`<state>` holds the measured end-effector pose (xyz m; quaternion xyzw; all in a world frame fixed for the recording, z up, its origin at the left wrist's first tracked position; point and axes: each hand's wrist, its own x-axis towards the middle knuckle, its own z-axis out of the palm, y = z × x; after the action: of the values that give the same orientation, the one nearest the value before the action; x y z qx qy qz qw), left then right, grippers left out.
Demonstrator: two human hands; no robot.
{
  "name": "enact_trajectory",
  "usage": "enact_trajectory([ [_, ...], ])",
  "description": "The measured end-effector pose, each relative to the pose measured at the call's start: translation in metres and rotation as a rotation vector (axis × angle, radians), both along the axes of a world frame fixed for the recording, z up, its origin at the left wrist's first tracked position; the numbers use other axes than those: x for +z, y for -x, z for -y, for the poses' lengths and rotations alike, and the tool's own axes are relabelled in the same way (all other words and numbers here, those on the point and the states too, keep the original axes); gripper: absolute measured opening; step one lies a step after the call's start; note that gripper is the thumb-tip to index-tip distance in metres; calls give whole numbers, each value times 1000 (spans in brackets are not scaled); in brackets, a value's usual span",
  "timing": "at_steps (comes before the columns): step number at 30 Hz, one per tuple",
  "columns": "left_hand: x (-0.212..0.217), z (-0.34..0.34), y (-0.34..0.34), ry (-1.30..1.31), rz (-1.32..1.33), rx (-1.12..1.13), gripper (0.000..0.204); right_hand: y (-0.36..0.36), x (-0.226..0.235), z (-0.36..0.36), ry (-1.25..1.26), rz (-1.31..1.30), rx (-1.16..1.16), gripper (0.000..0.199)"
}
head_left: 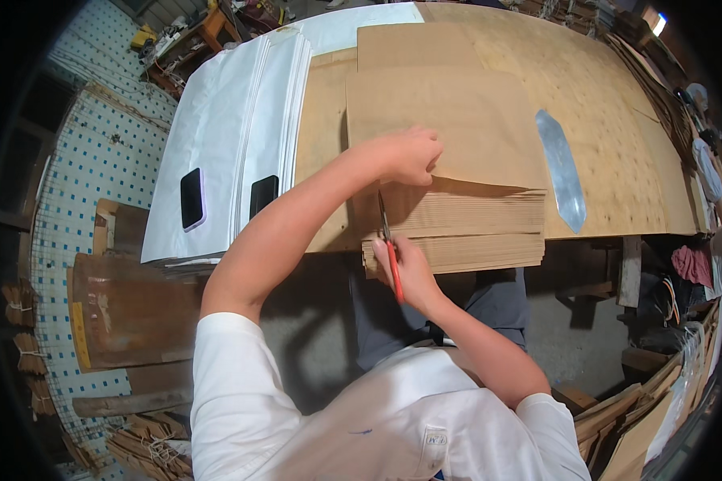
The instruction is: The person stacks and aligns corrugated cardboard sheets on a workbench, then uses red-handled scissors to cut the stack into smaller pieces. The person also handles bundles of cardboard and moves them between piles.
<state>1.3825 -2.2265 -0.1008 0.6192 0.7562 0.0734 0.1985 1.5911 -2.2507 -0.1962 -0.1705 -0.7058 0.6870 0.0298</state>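
Note:
A thick stack of brown kraft paper (473,212) lies at the table's near edge, its layers fanned out in steps toward me. My left hand (413,156) is closed at the near edge of the top brown sheet (449,112), which lifts slightly beside the fingers. What exactly sits between those fingertips is partly hidden. Lower down, my right hand (411,271) holds a pair of scissors (394,268) with red handles. Their dark blades point away from me, over the left side of the stack, just below my left hand.
White folded sheets (212,120) are piled on the left of the wooden table (610,160). A phone (192,198) and a black object (265,192), partly behind my left forearm, lie there. Right of the stack is a grey pointed strip (560,171). Cardboard (618,425) leans at lower right.

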Motion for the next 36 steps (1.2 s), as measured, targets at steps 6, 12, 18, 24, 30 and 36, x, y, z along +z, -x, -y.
enact_trajectory([
  [6,63,-15,30,-163,-135,97,8,-57,43,-27,108,98,93,40],
  [12,194,-32,73,-565,-613,267,14,-63,52,-66,312,33,33,40],
  [18,97,-48,65,-1039,-377,145,14,-46,51,-109,776,81,-92,49],
  [24,-30,27,-25,-344,-103,171,40,-33,34,-116,1101,117,-43,52],
  [30,-40,37,-37,-355,-142,193,60,-31,32,-116,1071,108,-55,51],
  [36,-39,40,-37,-344,-117,185,60,-29,38,-114,1012,60,-34,50],
])
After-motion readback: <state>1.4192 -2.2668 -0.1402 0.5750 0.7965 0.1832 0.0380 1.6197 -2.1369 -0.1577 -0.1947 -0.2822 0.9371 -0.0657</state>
